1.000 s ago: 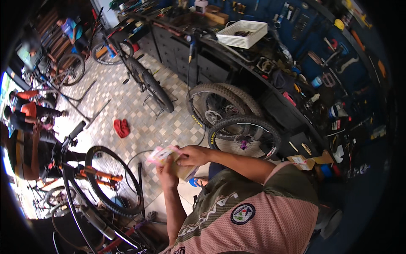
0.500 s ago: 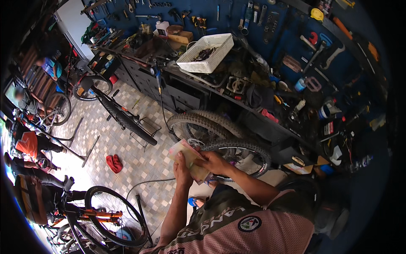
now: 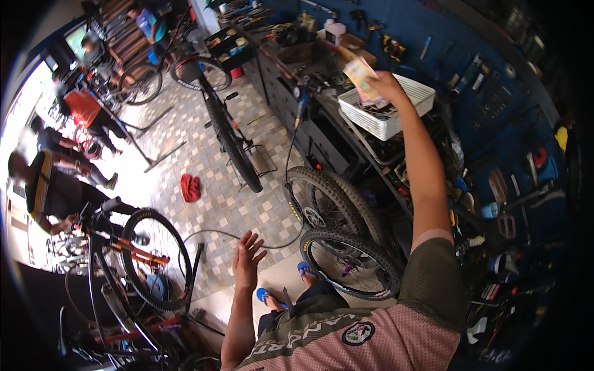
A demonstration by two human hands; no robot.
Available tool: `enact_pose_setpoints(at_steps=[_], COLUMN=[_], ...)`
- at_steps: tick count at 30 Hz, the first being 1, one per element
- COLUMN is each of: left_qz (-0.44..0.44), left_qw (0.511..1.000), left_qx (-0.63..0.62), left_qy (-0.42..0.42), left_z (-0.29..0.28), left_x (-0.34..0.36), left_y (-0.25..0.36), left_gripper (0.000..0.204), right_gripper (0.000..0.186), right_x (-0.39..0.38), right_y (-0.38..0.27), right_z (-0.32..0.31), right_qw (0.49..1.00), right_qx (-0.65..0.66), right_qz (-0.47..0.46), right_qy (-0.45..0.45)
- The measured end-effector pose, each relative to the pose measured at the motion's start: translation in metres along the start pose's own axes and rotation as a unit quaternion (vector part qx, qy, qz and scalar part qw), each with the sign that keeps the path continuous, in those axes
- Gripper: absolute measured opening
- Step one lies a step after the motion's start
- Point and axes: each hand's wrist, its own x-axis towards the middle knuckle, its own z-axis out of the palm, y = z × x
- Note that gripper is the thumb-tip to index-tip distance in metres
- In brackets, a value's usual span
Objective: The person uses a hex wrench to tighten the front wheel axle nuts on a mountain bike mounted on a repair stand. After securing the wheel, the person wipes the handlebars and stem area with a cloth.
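Note:
My right arm reaches far out to the upper right, and my right hand [image 3: 386, 88] grips a small bunch of pink and yellow paper notes that look like banknotes [image 3: 360, 78]. They hang over a white plastic basket [image 3: 387, 128] on the cluttered workbench, with dark small items in its bottom. Whether the notes touch the basket's contents I cannot tell. My left hand [image 3: 246, 256] is raised in front of my body, fingers spread and nothing in it, above the tiled floor.
Two wheels with knobbly tyres [image 3: 352, 263] lean against the bench. A bicycle [image 3: 223, 127] stands mid-floor, near a red cloth [image 3: 190, 187]. At the left a person [image 3: 59, 191] is beside an orange-forked bicycle [image 3: 142, 256]. A black hose [image 3: 216, 232] crosses the floor.
Both hands held the banknotes before my body. Now my left hand has let go, and my right hand has carried them up and right to the basket. The view has shifted.

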Motion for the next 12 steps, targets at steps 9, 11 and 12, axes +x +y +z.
enact_pose_setpoints(at_steps=[9,11,12], left_qz=[-0.027,-0.034,-0.037], left_qw=[0.982,0.981,0.98], left_qx=[0.013,0.017,0.019], left_qy=[0.186,0.192,0.193], left_z=[-0.077,-0.089,-0.093], left_x=[-0.063,-0.067,-0.07], left_y=[-0.017,-0.018,-0.018], left_gripper=[0.064,0.064,0.064], right_gripper=[0.061,0.06,0.059], right_x=[0.016,0.017,0.015], right_y=[0.045,0.043,0.04], right_z=[0.045,0.05,0.05], right_qw=[0.869,0.868,0.874], right_qx=[-0.381,-0.378,-0.363], right_qz=[0.153,0.132,0.132], right_qy=[-0.276,-0.295,-0.295])
